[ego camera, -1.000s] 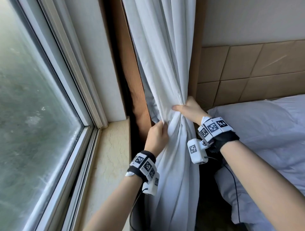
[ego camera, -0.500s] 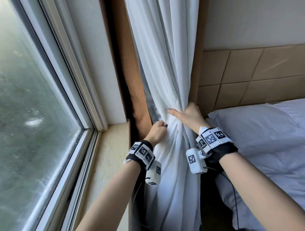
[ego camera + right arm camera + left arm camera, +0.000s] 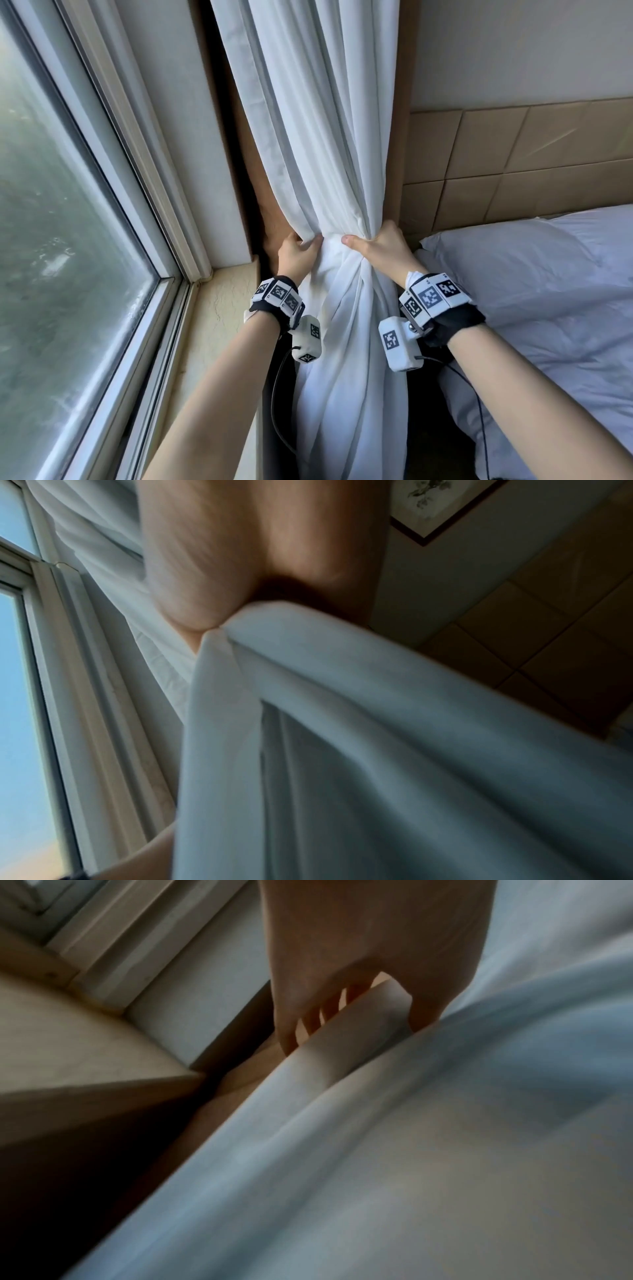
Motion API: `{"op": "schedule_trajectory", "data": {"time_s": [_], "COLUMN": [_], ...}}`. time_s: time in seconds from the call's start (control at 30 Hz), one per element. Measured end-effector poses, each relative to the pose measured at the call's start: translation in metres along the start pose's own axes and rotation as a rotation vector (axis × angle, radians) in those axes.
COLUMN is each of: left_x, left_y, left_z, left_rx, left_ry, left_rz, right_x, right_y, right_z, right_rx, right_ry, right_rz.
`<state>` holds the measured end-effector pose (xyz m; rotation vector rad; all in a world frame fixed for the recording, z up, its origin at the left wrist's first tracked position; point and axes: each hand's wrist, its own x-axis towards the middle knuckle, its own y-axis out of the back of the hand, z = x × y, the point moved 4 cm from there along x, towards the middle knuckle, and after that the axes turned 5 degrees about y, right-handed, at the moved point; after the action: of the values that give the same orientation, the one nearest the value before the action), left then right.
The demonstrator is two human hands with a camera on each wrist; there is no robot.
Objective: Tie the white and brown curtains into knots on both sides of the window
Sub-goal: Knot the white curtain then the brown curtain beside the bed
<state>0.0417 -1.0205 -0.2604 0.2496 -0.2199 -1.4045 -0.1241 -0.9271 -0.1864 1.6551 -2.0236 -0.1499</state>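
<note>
A white curtain hangs in folds beside the window, gathered at sill height. Behind it a strip of brown curtain shows at its left edge. My right hand grips the gathered bunch from the right, thumb across the front. My left hand holds the curtain's left edge, fingers tucked behind the cloth. In the left wrist view the left hand pinches a fold of the white curtain. In the right wrist view the right hand clamps the bunched white curtain. Below the hands the cloth hangs loose.
The window with its white frame fills the left, with a beige sill below. A bed with a white pillow stands close on the right, under a tan padded headboard. Wrist camera cables hang below both arms.
My left hand has moved up and leftward from the curtain's front to its left edge and gathered it. The right hand has kept its grip on the bunch.
</note>
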Motion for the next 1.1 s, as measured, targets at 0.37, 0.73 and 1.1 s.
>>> {"op": "schedule_trajectory", "data": {"time_s": [0.37,0.73,1.1], "left_x": [-0.043,-0.129,-0.123], "left_y": [0.037,0.031,-0.003], "left_z": [-0.011,0.013,0.026], "left_rx": [0.000,0.024,0.422], "left_ry": [-0.163,-0.381,-0.444], "left_rz": [0.306,0.128,0.146], "right_x": [0.016,0.019,0.003], "right_y": [0.001,-0.021,-0.026], "right_z": [0.011,-0.005,-0.007], "right_rx": [-0.196,-0.363,-0.436], "right_ry": [-0.056,-0.076,-0.002], "right_rz": [0.074,0.033,-0.058]}}
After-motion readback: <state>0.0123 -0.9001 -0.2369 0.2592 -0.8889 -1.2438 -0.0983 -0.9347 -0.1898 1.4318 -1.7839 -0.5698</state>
